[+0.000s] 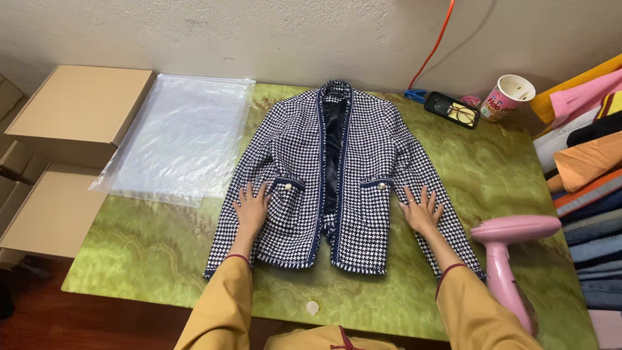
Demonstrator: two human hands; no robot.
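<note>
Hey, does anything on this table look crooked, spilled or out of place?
One thing: the paper cup at the far right corner leans tilted, though nothing has spilled. The checked jacket lies flat and straight under the left hand and right hand.

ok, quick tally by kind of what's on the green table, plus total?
Houndstooth jacket: 1
Clear plastic bags, one stack: 1
Pink garment steamer: 1
Glasses case: 1
Paper cup: 1
Total: 5

Navy-and-white houndstooth jacket [363, 162] with navy trim, green marbled table [492, 175], pink steamer [508, 259], mustard-yellow sleeves [217, 311], clear plastic bags [184, 136], tan cardboard boxes [81, 104]
</note>
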